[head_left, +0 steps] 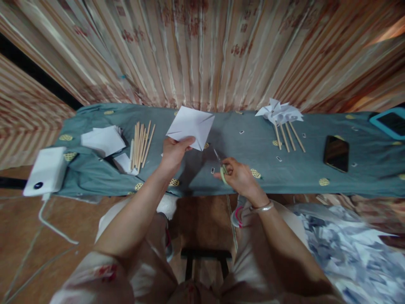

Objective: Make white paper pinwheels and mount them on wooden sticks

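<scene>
My left hand point(175, 153) pinches a square sheet of white paper point(191, 122) by its near edge, thumb on top. Slits run inward from the paper's corners. To the right and a little lower, my right hand point(237, 172) is closed on a pair of scissors point(223, 169) with pale green handles. Their blades point up and left, apart from the paper. Left of the paper lie several wooden sticks point(142, 143) and a stack of white paper sheets point(106, 141). Several paper pinwheels point(280, 113) on sticks rest at the far right of my hands.
A long table under a green pineapple-print cloth point(240, 145) stands before a curtain point(202, 50). It bears a black phone point(336, 153) and a blue-framed device point(390, 122). A white power bank point(47, 171) with a cable sits at the left end. White paper scraps point(354, 249) fill the lower right.
</scene>
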`<state>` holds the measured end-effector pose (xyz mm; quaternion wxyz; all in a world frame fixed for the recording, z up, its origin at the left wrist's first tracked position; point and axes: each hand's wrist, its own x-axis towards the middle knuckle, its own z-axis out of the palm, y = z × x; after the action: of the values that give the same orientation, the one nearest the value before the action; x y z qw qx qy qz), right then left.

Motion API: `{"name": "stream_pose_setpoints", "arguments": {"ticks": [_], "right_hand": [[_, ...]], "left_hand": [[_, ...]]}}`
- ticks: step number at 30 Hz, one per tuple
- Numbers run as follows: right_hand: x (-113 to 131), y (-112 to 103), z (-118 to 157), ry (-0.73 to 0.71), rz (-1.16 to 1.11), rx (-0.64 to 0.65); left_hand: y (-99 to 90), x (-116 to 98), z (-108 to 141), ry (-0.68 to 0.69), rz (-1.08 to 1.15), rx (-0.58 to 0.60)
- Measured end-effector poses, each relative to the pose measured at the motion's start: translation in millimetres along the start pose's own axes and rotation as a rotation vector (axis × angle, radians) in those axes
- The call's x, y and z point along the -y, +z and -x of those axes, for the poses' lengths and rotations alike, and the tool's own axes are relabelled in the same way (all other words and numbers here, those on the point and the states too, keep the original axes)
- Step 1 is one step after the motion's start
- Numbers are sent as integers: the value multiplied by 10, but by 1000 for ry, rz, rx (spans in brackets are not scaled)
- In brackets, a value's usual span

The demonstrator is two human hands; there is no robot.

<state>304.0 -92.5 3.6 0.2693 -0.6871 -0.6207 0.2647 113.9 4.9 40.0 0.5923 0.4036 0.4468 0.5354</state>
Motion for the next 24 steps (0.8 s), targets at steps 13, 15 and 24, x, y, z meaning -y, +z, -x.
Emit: {"name": "stream_pose_setpoints", "arguments": {"ticks": [13, 15, 24], "right_hand": [[-314, -400, -53, 119, 720, -163], [-315, -393, -72, 124, 688, -133], [-342, -384, -93, 80, 652, -147]], "left_hand": [[19, 532, 247, -226, -233, 261], [17, 580, 284, -263, -238, 281], [-162, 490, 262, -308, -367, 411]]}}
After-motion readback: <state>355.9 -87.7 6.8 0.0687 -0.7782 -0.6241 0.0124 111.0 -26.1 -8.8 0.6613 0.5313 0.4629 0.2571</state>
